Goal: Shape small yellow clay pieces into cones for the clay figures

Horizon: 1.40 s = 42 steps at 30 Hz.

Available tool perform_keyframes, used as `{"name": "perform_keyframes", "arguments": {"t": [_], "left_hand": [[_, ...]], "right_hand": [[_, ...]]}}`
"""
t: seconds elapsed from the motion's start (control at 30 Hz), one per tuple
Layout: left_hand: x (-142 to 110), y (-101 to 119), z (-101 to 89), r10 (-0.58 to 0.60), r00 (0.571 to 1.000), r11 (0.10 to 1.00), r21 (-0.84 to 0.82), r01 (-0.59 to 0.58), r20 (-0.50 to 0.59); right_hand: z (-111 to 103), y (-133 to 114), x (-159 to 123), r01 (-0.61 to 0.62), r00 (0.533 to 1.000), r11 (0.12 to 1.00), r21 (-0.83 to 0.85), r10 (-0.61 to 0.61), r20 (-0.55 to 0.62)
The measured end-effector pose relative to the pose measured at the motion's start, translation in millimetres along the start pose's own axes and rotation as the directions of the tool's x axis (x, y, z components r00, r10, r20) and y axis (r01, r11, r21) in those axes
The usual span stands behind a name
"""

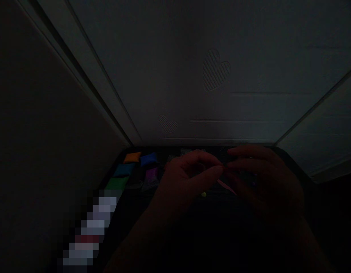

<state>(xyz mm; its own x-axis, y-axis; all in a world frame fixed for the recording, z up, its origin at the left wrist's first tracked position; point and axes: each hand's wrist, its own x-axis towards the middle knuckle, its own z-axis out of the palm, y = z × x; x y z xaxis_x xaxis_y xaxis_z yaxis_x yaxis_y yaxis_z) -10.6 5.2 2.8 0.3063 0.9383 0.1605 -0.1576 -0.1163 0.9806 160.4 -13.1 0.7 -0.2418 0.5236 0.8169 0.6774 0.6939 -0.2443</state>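
In dim light my left hand (182, 180) is closed, its thumb and index fingertips pressed together above the dark table. My right hand (269, 182) meets it from the right, fingers bent and fingertips touching the left ones. Whatever lies between the fingertips is too small and dark to name. Just below them a thin pink strip (227, 187) slants down to the right; whether it touches the right hand I cannot tell. A small yellow lump (203, 194) lies on the table below my left hand.
On the table's left are orange (132, 157), blue (148, 159), teal (124, 170), green (117, 183) and purple packets (151, 174). Clear wrappers lie partly behind my left hand. A white panel with embossed hearts (216, 70) rises behind the table. A blurred-out patch (90, 231) covers the lower left.
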Motion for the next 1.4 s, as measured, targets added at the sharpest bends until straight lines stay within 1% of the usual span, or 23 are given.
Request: {"name": "perform_keyframes", "arguments": {"t": [0.1,0.17,0.27,0.37,0.5,0.63,0.73,0.83,0.97,1.07,1.13,1.2,1.4], "left_hand": [[0.0,0.5,0.5,0.003,1.000,1.000,-0.021,-0.004,-0.012],[-0.2,1.3,0.7,0.006,1.000,1.000,-0.025,-0.006,-0.019],[0.4,1.4,0.4,-0.022,1.000,0.999,-0.036,0.021,-0.013],[2.2,-1.6,0.7,-0.062,0.998,0.990,-0.126,0.062,0.011],[4.9,-7.5,3.7,-0.135,0.987,0.949,-0.274,0.154,0.088],[6.1,-9.3,6.2,-0.208,0.969,0.908,-0.344,0.241,0.131],[6.1,-8.4,5.6,-0.187,0.974,0.917,-0.334,0.220,0.127],[5.2,-7.8,4.8,-0.156,0.982,0.932,-0.312,0.183,0.109],[3.2,-8.4,6.6,-0.136,0.983,0.936,-0.308,0.169,0.126],[2.3,-8.2,9.2,-0.100,0.987,0.932,-0.336,0.138,0.129],[2.3,-7.5,10.6,-0.068,0.989,0.925,-0.363,0.111,0.130],[2.7,-7.1,11.5,-0.039,0.991,0.924,-0.374,0.085,0.130],[3.0,-10.3,12.2,0.035,0.994,0.936,-0.351,0.003,0.101]], "right_hand": [[-0.3,0.2,-0.4,0.001,1.000,1.000,0.010,-0.001,-0.019],[-0.6,0.1,-0.4,0.001,1.000,1.000,0.019,-0.001,-0.010],[-0.9,1.0,-1.0,-0.003,1.000,0.999,0.045,0.003,-0.002],[-0.1,2.9,-1.5,-0.013,1.000,0.996,0.093,0.013,-0.003],[1.8,3.2,0.1,-0.030,1.000,0.985,0.168,0.029,0.004],[2.0,0.5,1.6,-0.095,0.995,0.953,0.289,0.090,0.029],[1.7,0.5,-0.7,-0.216,0.976,0.872,0.440,0.206,0.070],[2.9,2.5,-4.0,-0.306,0.946,0.732,0.609,0.309,0.103],[6.6,4.0,-5.3,-0.350,0.927,0.547,0.761,0.319,0.197],[9.0,2.9,-4.7,-0.371,0.911,0.427,0.825,0.339,0.234],[9.6,1.6,-4.5,-0.387,0.899,0.387,0.837,0.361,0.249],[9.5,0.5,-4.9,-0.398,0.893,0.371,0.839,0.368,0.260],[8.7,-2.3,-6.2,-0.399,0.897,0.374,0.837,0.347,0.273]]}}
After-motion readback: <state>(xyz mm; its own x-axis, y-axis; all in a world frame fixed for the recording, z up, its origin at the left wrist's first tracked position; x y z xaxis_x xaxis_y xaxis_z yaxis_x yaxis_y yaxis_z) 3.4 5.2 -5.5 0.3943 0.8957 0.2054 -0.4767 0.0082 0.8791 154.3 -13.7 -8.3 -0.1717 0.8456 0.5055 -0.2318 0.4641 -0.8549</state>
